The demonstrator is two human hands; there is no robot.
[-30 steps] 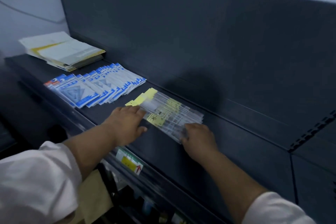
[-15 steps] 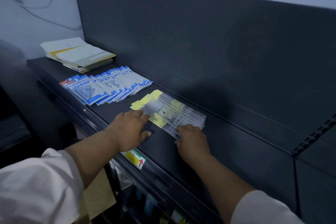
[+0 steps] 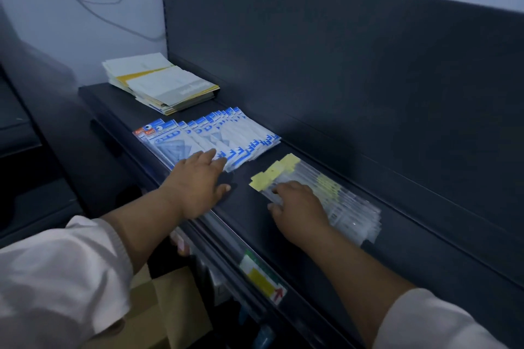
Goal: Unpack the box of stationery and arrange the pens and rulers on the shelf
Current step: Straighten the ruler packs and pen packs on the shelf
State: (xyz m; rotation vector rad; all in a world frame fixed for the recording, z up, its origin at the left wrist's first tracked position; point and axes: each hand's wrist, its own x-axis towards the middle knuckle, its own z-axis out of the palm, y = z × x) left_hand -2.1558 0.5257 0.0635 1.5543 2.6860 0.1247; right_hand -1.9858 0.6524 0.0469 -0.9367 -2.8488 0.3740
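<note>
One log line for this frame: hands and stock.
left hand: fingertips on fanned blue-and-white packets | right hand: resting on clear plastic packets with yellow tabs | both rows flat on dark shelf | paper stack beyond

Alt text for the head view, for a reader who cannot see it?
A person's left hand lies flat, fingertips on a fanned row of blue-and-white ruler packets, while the right hand rests on a stack of clear packets with yellow tabs, all on a dark shelf. A pile of booklets sits at the far end.
</note>
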